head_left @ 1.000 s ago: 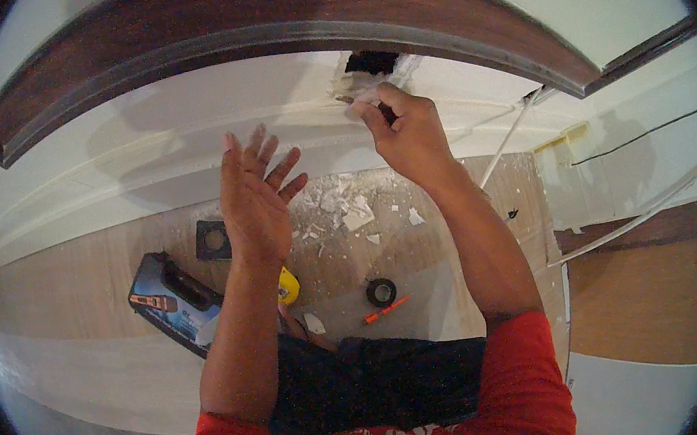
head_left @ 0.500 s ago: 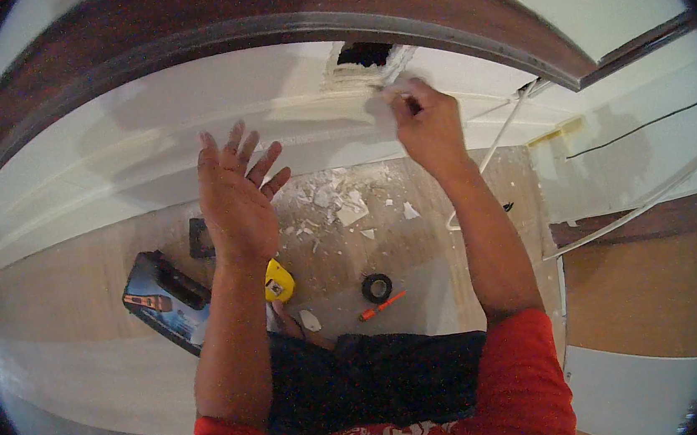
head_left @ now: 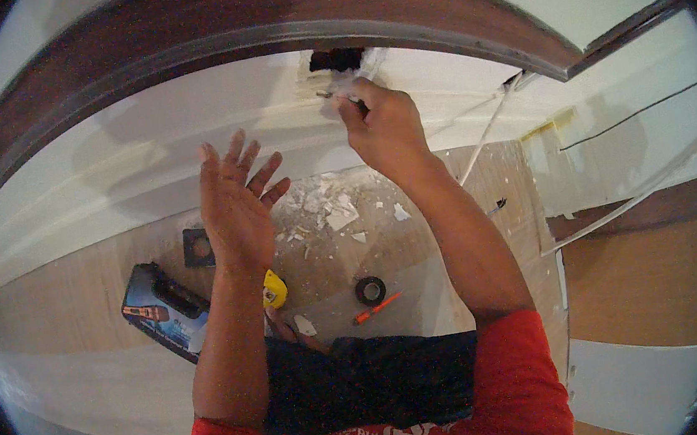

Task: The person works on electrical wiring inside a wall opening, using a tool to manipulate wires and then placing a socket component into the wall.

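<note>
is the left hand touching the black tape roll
Apart: the head view plainly shows floor between the left hand and the black tape roll.

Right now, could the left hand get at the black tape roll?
Probably yes: the left hand looks empty, and nothing covers the black tape roll; the orange tool lies only beside it.

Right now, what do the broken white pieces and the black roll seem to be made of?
The broken white pieces look like plaster or painted board, matte: flat, jagged, chalky. The black roll is probably plastic tape, judging by its ring shape; finish unclear.
</note>
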Demonstrator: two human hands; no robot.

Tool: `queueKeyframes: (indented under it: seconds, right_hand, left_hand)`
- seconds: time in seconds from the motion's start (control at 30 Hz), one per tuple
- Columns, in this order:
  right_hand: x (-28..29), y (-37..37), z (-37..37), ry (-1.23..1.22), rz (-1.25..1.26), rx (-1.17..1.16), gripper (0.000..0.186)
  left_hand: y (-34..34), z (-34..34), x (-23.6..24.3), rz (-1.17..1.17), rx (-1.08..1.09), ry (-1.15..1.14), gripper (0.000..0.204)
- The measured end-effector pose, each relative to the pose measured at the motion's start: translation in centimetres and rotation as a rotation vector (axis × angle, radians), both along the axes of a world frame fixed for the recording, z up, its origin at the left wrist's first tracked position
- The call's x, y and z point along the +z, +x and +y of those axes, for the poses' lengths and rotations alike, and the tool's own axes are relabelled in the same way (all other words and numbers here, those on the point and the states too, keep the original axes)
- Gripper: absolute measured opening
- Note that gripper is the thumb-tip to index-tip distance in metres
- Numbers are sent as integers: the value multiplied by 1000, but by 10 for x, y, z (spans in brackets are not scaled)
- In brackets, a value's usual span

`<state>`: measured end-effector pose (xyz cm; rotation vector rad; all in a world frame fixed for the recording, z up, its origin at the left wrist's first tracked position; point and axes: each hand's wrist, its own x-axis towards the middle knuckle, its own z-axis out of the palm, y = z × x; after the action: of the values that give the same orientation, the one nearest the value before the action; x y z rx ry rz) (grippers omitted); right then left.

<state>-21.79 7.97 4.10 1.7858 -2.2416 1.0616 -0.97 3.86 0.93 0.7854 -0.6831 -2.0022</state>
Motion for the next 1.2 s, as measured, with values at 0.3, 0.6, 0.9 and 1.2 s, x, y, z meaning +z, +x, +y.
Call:
queueKeyframes:
  seconds: [0.3, 0.6, 0.9, 1.2]
  right_hand:
    - [3, -25, 17, 22, -16, -191, 11]
    - [0, -6, 5, 9, -24, -88, 17]
    - [3, 0, 9, -2, 24, -62, 18]
    - [2, -26, 18, 51, -51, -257, 14]
  left_hand:
    - [7, -4, -3, 75, 37, 13, 80]
    - [6, -3, 0, 73, 42, 17, 83]
    - [0, 1, -1, 32, 22, 25, 81]
    - [10, -11, 0, 93, 62, 9, 85]
